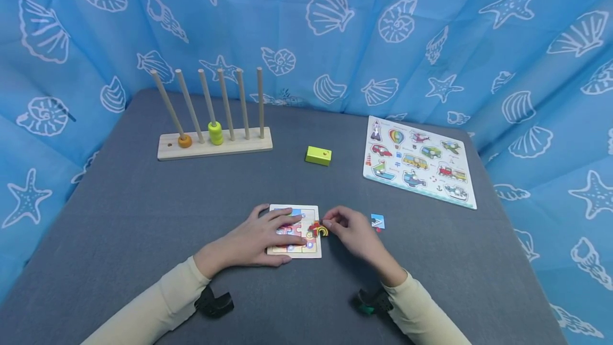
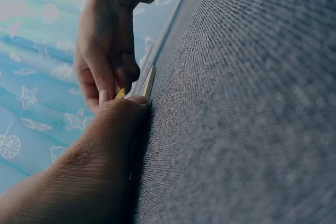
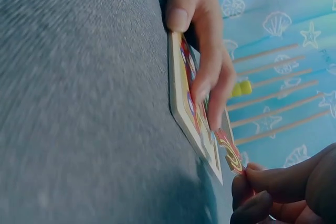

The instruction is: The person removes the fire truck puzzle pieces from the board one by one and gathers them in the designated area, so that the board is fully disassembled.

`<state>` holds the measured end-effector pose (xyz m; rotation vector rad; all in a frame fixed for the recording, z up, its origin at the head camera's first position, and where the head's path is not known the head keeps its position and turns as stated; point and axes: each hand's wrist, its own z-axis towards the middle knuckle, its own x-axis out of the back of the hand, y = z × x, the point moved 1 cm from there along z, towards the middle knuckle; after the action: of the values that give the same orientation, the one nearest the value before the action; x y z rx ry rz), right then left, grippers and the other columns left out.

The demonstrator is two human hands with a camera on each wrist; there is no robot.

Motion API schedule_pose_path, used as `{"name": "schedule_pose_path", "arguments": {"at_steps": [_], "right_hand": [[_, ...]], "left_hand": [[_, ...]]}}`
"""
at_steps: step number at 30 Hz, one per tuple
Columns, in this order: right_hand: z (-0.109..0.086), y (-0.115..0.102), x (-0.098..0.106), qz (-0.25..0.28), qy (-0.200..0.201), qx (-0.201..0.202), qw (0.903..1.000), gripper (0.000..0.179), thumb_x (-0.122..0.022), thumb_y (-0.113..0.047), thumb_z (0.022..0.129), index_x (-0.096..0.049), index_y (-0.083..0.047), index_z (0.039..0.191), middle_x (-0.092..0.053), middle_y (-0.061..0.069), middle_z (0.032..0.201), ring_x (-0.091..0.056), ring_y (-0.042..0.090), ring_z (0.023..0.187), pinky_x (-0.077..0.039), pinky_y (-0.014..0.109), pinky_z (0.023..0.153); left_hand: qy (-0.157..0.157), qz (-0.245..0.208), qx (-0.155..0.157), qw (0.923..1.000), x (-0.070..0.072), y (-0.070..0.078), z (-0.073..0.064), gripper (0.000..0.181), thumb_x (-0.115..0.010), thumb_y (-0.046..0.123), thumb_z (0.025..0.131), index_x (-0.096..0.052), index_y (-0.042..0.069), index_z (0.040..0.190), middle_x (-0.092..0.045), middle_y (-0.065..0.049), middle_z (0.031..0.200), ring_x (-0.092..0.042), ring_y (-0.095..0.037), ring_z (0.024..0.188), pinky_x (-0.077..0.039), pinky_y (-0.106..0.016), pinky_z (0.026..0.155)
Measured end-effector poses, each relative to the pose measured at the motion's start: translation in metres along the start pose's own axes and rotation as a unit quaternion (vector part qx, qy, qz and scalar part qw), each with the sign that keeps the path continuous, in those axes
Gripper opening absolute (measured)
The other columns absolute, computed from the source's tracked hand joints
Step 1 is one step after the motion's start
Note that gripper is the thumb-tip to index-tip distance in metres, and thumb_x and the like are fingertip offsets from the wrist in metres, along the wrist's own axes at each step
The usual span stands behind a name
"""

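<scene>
A square jigsaw puzzle board [image 1: 318, 253] with a pale wooden rim lies flat near the middle of the table. My left hand [image 1: 261, 236] rests across it, fingers spread and fairly straight over the pieces. At the board's right edge, my right hand [image 1: 354, 230] pinches a red and yellow puzzle piece [image 1: 322, 231] between thumb and fingertips. In the right wrist view this puzzle piece [image 3: 231, 156] stands tilted above the rim. Another puzzle piece [image 1: 378, 221], blue and white, lies on the table to the right of that hand.
Behind stands a wooden peg rack [image 1: 239, 145] with upright rods and a few orange and green beads. A lime-green block [image 1: 318, 156] sits right of it. A picture board of vehicles [image 1: 416, 190] lies at the back right, before the blue shell-patterned curtain [image 1: 330, 41].
</scene>
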<state>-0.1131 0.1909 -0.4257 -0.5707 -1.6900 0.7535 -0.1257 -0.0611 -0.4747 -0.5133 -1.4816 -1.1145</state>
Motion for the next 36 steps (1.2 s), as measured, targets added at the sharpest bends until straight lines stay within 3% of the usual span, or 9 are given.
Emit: {"name": "schedule_pose_path", "arguments": {"at_steps": [9,21,27,36], "right_hand": [[-0.016,0.020,0.025,-0.006,-0.005,-0.018,0.9998,0.007,-0.064,-0.016,0.093,-0.067,-0.012,0.096,-0.063,0.000,0.083,-0.051,0.012,0.067,-0.041,0.025,0.061],[-0.047,0.057,0.067,0.006,0.003,-0.038,0.9993,0.016,-0.062,-0.016,0.094,-0.063,-0.002,0.102,-0.063,0.006,0.088,-0.050,0.005,0.068,-0.041,0.023,0.060],[-0.055,0.071,0.075,-0.012,0.024,-0.063,0.9977,0.016,-0.063,-0.016,0.093,-0.061,-0.001,0.100,-0.062,0.006,0.084,-0.049,0.005,0.067,-0.040,0.023,0.060],[-0.057,0.080,0.076,-0.056,0.050,-0.042,0.9963,0.012,-0.062,-0.014,0.094,-0.062,-0.003,0.100,-0.061,0.005,0.083,-0.048,0.007,0.067,-0.038,0.023,0.060]], "left_hand": [[0.001,-0.010,0.002,1.0000,0.000,0.000,0.000,0.050,-0.042,0.062,0.094,-0.037,0.051,0.142,-0.031,0.006,0.155,-0.020,-0.020,0.145,-0.020,-0.063,0.104],[0.013,-0.018,-0.006,0.9997,0.001,-0.001,0.000,0.050,-0.043,0.062,0.093,-0.041,0.047,0.141,-0.030,0.006,0.155,-0.020,-0.020,0.145,-0.020,-0.063,0.104],[0.020,-0.019,-0.007,0.9996,-0.001,-0.001,0.000,0.049,-0.044,0.062,0.093,-0.040,0.049,0.141,-0.031,0.006,0.155,-0.020,-0.020,0.145,-0.020,-0.063,0.104],[0.015,-0.013,-0.002,0.9998,-0.001,-0.002,0.001,0.049,-0.043,0.063,0.093,-0.039,0.050,0.140,-0.030,0.007,0.155,-0.021,-0.019,0.145,-0.021,-0.063,0.104]]}}
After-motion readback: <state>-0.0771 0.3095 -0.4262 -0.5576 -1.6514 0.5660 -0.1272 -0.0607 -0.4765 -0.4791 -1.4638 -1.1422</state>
